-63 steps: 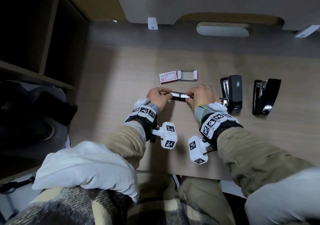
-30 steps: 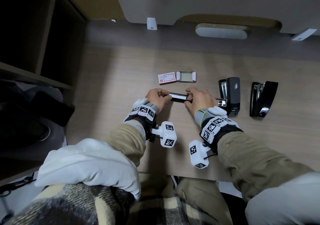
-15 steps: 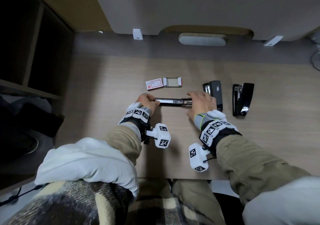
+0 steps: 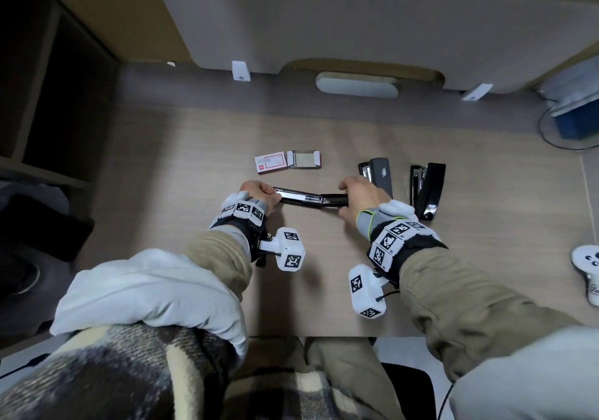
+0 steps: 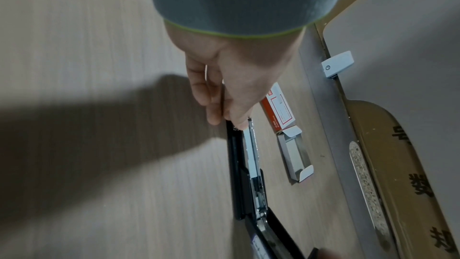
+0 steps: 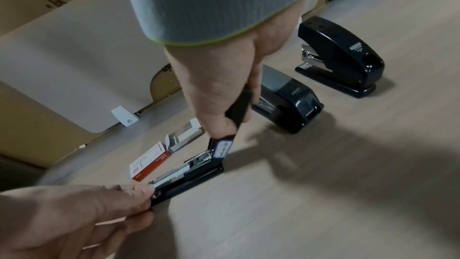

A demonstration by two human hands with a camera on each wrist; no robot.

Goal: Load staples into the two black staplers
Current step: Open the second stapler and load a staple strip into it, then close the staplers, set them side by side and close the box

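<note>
Stapler (image 4: 311, 200) lies opened on the desk (image 4: 194, 167): left hand (image 4: 257, 194) pinches its front end, right hand (image 4: 359, 197) grips the raised lid. Red-white staple box (image 4: 270, 164) print is unreadable.

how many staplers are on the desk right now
3. One opened stapler lies between the left hand and right hand, which hold its ends. A second stapler sits just beyond the right hand; a third stapler is further right.

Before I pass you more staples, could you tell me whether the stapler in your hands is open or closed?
Open: the right hand lifts the stapler's top arm, exposing the metal channel.
</note>
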